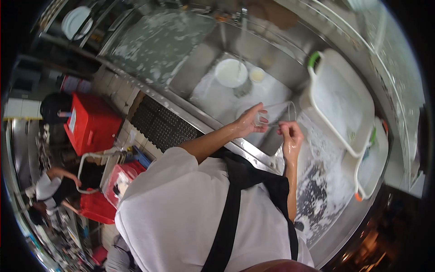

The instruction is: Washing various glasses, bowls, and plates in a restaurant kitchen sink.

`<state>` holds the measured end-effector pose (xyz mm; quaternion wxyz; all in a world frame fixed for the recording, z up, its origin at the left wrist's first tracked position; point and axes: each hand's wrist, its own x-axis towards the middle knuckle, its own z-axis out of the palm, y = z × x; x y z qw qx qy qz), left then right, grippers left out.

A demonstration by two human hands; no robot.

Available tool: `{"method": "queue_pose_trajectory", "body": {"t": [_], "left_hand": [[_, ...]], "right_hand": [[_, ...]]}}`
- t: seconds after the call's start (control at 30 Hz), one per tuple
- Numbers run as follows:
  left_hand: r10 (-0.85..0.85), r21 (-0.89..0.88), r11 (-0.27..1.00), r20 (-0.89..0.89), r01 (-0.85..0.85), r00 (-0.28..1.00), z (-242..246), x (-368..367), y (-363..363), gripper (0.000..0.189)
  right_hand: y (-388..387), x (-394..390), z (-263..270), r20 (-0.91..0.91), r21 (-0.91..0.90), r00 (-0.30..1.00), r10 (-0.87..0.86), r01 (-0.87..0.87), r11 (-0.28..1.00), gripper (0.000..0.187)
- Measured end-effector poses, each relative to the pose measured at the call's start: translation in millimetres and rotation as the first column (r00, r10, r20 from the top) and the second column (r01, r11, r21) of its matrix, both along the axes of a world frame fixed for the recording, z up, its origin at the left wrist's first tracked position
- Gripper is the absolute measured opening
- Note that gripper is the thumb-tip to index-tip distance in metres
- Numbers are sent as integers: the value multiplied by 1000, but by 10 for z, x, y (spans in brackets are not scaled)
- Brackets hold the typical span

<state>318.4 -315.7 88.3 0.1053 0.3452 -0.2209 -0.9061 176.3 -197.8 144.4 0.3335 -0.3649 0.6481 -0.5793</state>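
Observation:
In my left hand [250, 121] lies a clear drinking glass [261, 119], tilted on its side, with its thick base against my fingers. The thumb and fingers of my right hand [291, 136] pinch the glass near its rim. Both hands are wet and hover over the near right part of the middle steel sink basin [190, 73]. Farther back in that basin, a white round bowl [231, 73] sits under a thin stream of water from the tap [244, 13]. Right of the bowl stands a small pale cup [257, 74].
Cloudy, foamy water [153, 44] fills the left basin. Suds [319, 190] cover the right basin, where white tubs [343, 98] with coloured handles stand. Behind me on the left are a black rubber mat [163, 122], red bins [93, 124] and a co-worker [51, 190] gripping a trolley.

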Motion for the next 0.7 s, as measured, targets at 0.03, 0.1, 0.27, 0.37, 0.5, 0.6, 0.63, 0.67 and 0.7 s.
{"method": "queue_pose_trajectory", "body": {"t": [0.03, 0.1, 0.27, 0.37, 0.5, 0.6, 0.63, 0.67, 0.7], "left_hand": [[152, 18, 988, 51, -153, 987, 0, 132, -229, 58], [327, -29, 945, 85, -325, 941, 33, 483, -669, 60], [744, -220, 665, 112, -713, 659, 329, 1643, -1668, 65], [838, -253, 545, 167, -799, 519, 345, 2253, -2282, 68], [867, -171, 405, 383, -898, 318, -360, 2830, -3266, 71], [887, 58, 248, 387, -967, 251, -1228, 3065, -4065, 71], [924, 189, 250, 245, -950, 292, -1477, 3103, -4263, 67], [781, -532, 624, 401, -573, 478, -1670, 3096, -4441, 61], [679, -506, 731, 477, -457, 558, -1774, 3027, -4632, 58]], "right_hand": [[-343, 129, -25, 28, -12, 998, 50, -50, 999, 16], [-1038, 399, -55, 102, -1, 985, 136, -136, 991, 17], [-3071, 1410, -137, 42, 8, 946, 322, -322, 947, 21], [-4249, 2277, -475, 537, 116, 745, 396, -530, 840, 25], [-5354, 3137, -1497, 775, 327, 595, 210, -664, 673, 30], [-5877, 3190, -2284, 688, 441, 710, 151, -574, 690, 46], [-6007, 3142, -2468, 476, 571, 873, 106, -398, 718, 47], [-6068, 2979, -2565, 235, 462, 903, 360, -430, 776, 38], [-6117, 2852, -2593, -135, 442, 888, 440, -343, 829, 31]]}}
